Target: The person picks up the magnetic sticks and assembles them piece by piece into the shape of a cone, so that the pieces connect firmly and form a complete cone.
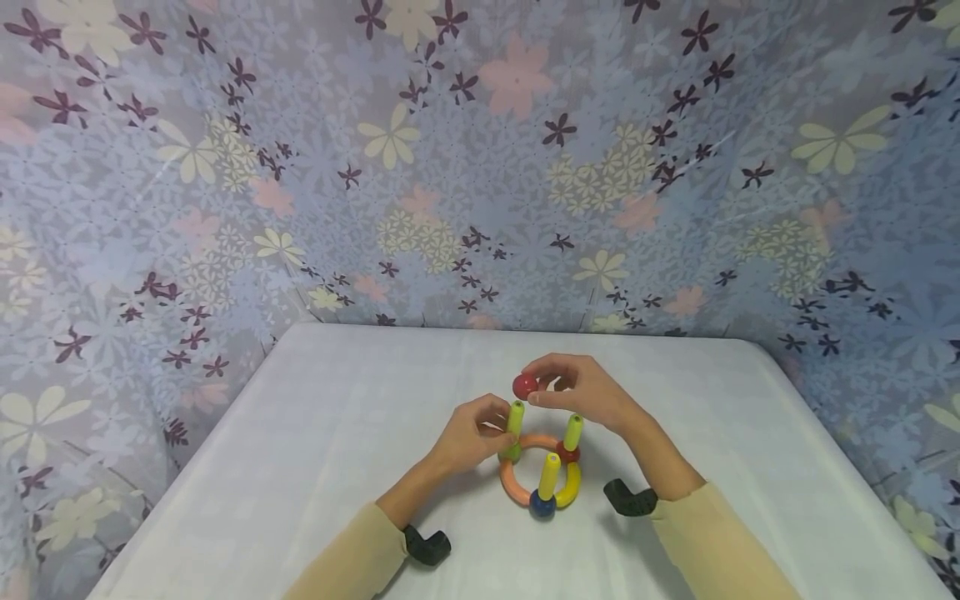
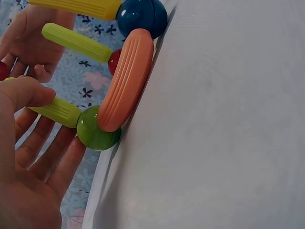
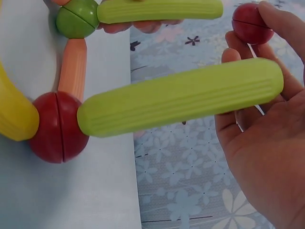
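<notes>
A ring of curved orange pieces [image 2: 126, 81] and a curved yellow piece [image 1: 572, 485] lies on the table, joined by green, red and blue balls. My left hand [image 1: 468, 435] pinches the light green rod [image 1: 515, 419] that rises from the green ball [image 2: 96, 130], thumb on one side and fingers on the other. Just above that rod's top, my right hand [image 1: 585, 390] holds a loose red ball [image 3: 251, 23] between thumb and fingertips. A second light green rod [image 3: 181, 97] stands in the ring's red ball [image 3: 59, 127], near the right wrist.
At the ring's near side, a yellow rod [image 1: 549, 477] stands upright in the blue ball [image 1: 542, 504]. The ring is on a white-covered table [image 1: 337, 400]. Behind the table hangs a flowered cloth [image 1: 480, 167]. Dark wrist-worn pieces [image 1: 427, 547] show below both wrists.
</notes>
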The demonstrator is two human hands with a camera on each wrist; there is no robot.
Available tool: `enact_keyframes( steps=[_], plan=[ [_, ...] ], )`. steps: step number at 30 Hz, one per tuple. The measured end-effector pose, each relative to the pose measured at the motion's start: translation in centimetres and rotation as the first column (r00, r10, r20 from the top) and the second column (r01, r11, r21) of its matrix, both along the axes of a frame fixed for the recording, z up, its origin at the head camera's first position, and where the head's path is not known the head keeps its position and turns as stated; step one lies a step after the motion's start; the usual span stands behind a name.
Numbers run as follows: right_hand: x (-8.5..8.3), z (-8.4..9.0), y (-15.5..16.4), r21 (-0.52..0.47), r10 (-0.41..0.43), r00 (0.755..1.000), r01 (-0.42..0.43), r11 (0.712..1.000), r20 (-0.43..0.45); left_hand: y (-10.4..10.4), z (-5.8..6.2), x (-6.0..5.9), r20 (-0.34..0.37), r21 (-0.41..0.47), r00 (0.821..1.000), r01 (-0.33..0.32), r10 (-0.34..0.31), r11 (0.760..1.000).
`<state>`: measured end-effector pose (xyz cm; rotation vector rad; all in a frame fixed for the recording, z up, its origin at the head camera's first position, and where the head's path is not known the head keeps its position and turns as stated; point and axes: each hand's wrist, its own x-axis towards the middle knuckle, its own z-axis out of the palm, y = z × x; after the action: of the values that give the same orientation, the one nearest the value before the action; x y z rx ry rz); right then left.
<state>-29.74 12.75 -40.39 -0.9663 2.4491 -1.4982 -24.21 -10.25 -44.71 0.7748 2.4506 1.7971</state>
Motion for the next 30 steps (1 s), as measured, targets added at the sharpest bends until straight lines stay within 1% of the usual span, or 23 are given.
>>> enact_keyframes(
  steps=[5,9,18,22,26,30],
  plan=[
    [0.2,0.1,-0.3,0.015,0.044,0.998,-0.043,0.999,-0.054,0.0,0.0,0.0,0.001,-0.002,1.0,-0.004,0.004,1.0],
    [0.4,0.1,-0.5,0.038,0.061,0.995,-0.058,0.998,-0.083,0.0,0.0,0.1,-0.001,-0.01,1.0,-0.007,0.007,1.0],
    [0.7,0.0,0.0,0.047,0.067,0.991,-0.061,0.997,-0.119,0.1,0.1,0.2,-0.002,-0.006,1.0,-0.003,0.003,1.0],
    [1.0,0.0,1.3,0.023,0.041,0.99,-0.038,0.999,-0.137,0.1,0.1,0.3,-0.006,-0.013,1.0,-0.011,0.011,1.0],
    [1.2,-0.3,2.9,0.007,0.004,0.993,-0.003,1.0,-0.12,0.2,0.2,0.4,-0.014,-0.018,1.0,-0.019,0.019,1.0],
    [1.4,-0.9,4.8,0.024,0.014,0.998,-0.012,1.0,-0.063,0.1,0.3,0.5,-0.026,-0.022,0.999,-0.018,0.018,1.0]
  ],
)
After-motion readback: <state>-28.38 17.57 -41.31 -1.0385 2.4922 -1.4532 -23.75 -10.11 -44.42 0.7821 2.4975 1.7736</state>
